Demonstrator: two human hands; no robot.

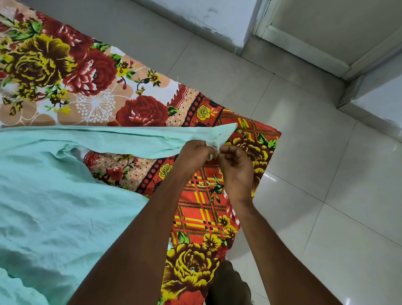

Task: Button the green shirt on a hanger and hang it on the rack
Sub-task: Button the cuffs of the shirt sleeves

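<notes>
Shirt (pixel 46 195) is lying flat on the floral sheet (pixel 51 74) covering the bed, glossy floor tiles (pixel 336 168) lying beyond. Thin, wrinkled mint cotton; one long strip is running out toward the bed's corner. Left hand (pixel 193 156) and right hand (pixel 237 171) are both pinching that strip's pointed tip; forearms are covering the shirt's near edge.

No text, label, brand, number or sign can be read anywhere. The pale mint-green cotton shirt (pixel 46 195) shows plain cloth only, and the red, yellow and peach flowered bedsheet (pixel 94 83) bears only printed roses and a plaid border. A small white scrap shows between the fingertips, too small to read.
</notes>
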